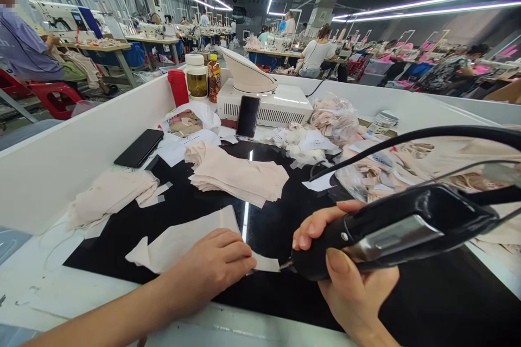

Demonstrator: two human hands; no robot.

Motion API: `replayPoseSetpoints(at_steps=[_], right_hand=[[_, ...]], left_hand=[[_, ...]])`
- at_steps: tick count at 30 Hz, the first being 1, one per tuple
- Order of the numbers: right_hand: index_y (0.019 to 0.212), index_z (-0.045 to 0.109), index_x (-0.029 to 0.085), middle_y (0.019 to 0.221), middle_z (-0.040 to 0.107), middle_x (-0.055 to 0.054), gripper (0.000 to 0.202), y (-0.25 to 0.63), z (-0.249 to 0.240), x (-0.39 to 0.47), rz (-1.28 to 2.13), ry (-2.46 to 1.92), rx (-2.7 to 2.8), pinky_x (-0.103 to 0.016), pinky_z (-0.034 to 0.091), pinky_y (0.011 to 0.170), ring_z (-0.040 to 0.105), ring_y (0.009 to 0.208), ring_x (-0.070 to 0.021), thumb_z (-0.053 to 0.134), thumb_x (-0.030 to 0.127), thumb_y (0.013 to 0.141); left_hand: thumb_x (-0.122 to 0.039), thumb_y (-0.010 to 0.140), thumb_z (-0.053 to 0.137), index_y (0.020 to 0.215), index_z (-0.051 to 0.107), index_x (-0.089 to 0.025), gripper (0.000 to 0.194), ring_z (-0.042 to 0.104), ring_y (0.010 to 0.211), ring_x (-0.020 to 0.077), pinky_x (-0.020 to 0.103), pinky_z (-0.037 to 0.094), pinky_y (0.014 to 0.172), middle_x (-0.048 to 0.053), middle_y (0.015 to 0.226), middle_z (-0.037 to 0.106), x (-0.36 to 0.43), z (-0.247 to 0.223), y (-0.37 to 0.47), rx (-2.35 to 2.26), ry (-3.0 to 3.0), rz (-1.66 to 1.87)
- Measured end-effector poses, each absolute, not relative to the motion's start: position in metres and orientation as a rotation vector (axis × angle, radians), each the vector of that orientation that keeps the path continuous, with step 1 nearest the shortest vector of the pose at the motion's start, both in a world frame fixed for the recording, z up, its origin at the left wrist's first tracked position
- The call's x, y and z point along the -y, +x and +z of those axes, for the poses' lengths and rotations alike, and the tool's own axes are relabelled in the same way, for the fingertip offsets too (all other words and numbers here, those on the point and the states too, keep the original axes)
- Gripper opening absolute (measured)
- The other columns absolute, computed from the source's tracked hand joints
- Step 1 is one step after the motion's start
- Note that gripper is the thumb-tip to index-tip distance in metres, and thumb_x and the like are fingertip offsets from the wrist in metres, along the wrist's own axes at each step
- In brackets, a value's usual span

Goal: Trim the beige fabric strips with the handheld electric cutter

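Shiny and black, a board (443,298) lies on the white table (228,331). My left hand (220,263) is open, palm down on a pale cloth piece (195,236). My right hand (354,287) grips a black corded tool (431,217), its tip right by the cloth's end. Past them sit stacked peach cloth pieces (240,173), then a phone (248,116) standing before a white machine (266,105). Far back, a person in a white top (316,54) sits.
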State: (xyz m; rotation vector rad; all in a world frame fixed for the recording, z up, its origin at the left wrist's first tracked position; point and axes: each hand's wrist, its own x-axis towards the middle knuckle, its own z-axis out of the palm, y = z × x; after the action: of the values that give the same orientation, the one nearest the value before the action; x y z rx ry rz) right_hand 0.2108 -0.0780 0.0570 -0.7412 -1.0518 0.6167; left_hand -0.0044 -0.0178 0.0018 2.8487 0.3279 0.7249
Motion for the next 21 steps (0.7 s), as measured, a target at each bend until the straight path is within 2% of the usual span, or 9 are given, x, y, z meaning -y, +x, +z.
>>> replayPoseSetpoints(at_steps=[8, 21], right_hand=[[0.121, 0.064, 0.029, 0.083, 0.067, 0.003, 0.034, 0.2129, 0.0585, 0.0781, 0.616, -0.756, 1.059, -0.031, 0.061, 0.058, 0.066, 0.064, -0.0151, 0.081, 0.033, 0.092], [0.121, 0.064, 0.028, 0.081, 0.067, 0.003, 0.036, 0.2134, 0.0613, 0.0795, 0.608, -0.755, 1.052, -0.032, 0.061, 0.056, 0.066, 0.062, -0.0159, 0.082, 0.033, 0.090]], left_hand=[[-0.015, 0.113, 0.048, 0.116, 0.066, -0.014, 0.018, 0.066, 0.097, 0.0205, 0.036, 0.054, 0.093, 0.006, 0.108, 0.072, 0.0157, 0.0000, -0.0041, -0.330, 2.877, 0.660], [-0.012, 0.110, 0.053, 0.119, 0.065, -0.014, 0.016, 0.065, 0.102, 0.0210, 0.036, 0.053, 0.096, 0.006, 0.111, 0.072, 0.0168, -0.0017, -0.0030, -0.368, 2.874, 0.642]])
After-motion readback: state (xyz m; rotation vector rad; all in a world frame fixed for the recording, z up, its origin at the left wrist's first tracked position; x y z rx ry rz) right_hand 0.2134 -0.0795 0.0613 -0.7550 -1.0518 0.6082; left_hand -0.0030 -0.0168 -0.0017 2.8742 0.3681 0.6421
